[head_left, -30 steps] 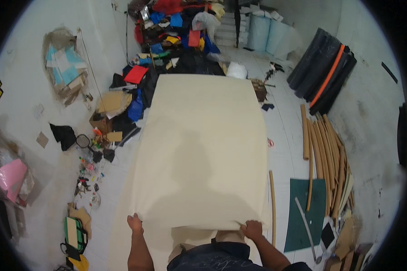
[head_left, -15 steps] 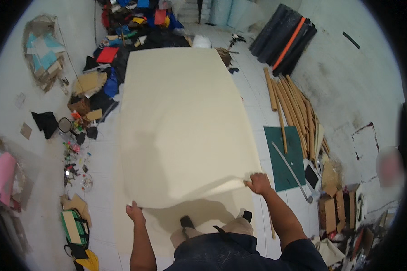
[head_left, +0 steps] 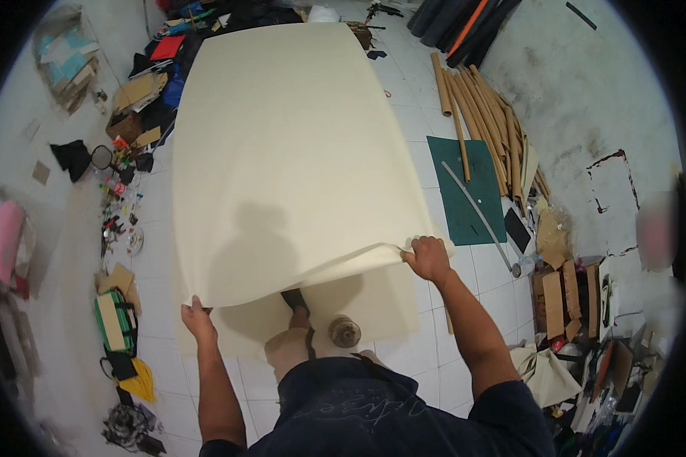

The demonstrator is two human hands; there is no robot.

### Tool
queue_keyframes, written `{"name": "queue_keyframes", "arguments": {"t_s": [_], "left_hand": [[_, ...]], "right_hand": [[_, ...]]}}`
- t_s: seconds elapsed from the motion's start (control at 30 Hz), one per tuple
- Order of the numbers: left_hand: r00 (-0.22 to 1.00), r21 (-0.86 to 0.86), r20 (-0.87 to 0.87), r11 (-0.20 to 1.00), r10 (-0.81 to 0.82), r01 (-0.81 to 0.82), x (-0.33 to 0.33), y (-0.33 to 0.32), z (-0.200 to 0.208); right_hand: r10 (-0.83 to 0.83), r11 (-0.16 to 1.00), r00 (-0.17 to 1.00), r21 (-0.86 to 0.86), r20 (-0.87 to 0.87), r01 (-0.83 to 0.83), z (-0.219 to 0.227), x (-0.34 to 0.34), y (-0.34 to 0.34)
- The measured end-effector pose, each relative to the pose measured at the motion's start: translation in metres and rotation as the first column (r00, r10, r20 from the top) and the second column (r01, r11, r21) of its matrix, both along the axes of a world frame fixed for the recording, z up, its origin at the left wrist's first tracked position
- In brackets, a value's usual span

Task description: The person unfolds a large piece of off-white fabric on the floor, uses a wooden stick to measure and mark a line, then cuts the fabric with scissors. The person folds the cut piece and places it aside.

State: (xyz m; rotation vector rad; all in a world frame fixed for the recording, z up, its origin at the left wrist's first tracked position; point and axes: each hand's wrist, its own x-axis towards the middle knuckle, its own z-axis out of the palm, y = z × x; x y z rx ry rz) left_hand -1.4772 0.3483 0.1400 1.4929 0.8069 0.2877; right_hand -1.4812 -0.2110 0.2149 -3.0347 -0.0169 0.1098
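A large cream-coloured sheet [head_left: 297,145] stretches away from me across the floor, its near edge lifted in both hands. My left hand [head_left: 199,318] pinches the near left corner. Farther right, my right hand [head_left: 428,259] grips the same edge, where the material bunches into a fold. Beneath the raised edge lies another cream layer [head_left: 385,308] on the tiles. One of my feet [head_left: 297,302] rests on that lower layer, and a round brownish object [head_left: 344,332] shows beside my leg; its kind is unclear.
Cardboard tubes [head_left: 503,129] and a green cutting mat [head_left: 469,217] with a metal ruler [head_left: 476,217] lie on the right. Cardboard boxes [head_left: 560,305] stand nearer. Along the left wall are a green bag [head_left: 114,324], small clutter and a red folder [head_left: 168,47]. Dark rolls [head_left: 465,27] lean far right.
My view has shifted nearer, with the surroundings sliding down-range upward in the picture. Both hands still hold the sheet's edge, which sits farther left and higher. The round object has come into sight.
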Motion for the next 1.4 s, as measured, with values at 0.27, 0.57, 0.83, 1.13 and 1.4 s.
{"name": "queue_keyframes", "arguments": {"t_s": [0.27, 0.57, 0.83, 1.13, 1.4], "left_hand": [[0.991, 0.002, 0.116, 0.998, 0.063, -0.064, -0.207, 0.018, 0.014], [0.995, -0.118, -0.004, 0.988, 0.1, -0.099, -0.354, 0.01, 0.011], [0.999, -0.526, -0.032, 0.85, -0.032, 0.011, -0.329, 0.006, -0.194], [0.912, -0.571, -0.291, 0.817, -0.289, 0.076, -0.261, -0.024, -0.477], [0.949, -0.707, -0.078, 0.688, -0.306, 0.163, -0.244, 0.005, -0.604]], "right_hand": [[0.01, 0.974, 0.998, 0.223, 0.055, -0.022, -0.02, -0.193, 0.006], [-0.025, 0.962, 0.998, 0.271, -0.06, 0.04, -0.033, -0.351, 0.005], [0.024, 0.988, 0.998, 0.155, -0.064, -0.014, -0.274, -0.346, -0.015], [-0.048, 0.998, 0.998, 0.037, -0.033, 0.049, -0.549, -0.3, -0.061], [-0.168, 0.977, 0.966, 0.166, 0.198, 0.136, -0.676, -0.293, -0.063]]}}
